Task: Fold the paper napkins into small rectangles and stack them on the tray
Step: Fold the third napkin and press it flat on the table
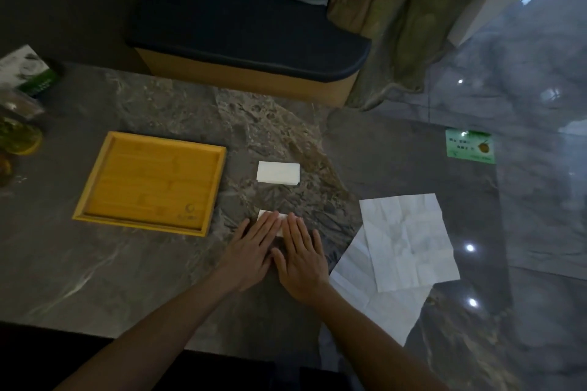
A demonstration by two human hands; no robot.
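Note:
Both hands lie flat, side by side, on a small folded white napkin (280,221) in the middle of the marble table. My left hand (252,251) and my right hand (301,259) press it down with fingers extended, so only its far edge shows. A finished folded napkin (278,172) rests a little farther away. The yellow wooden tray (95,190) sits to the left with nothing in it. Two unfolded napkins (409,241) lie overlapped at the right.
A green card (470,147) lies at the far right of the table. Packets and a green box (35,79) crowd the far left edge. A dark-cushioned bench (247,38) stands beyond the table. The table's near edge runs just below my forearms.

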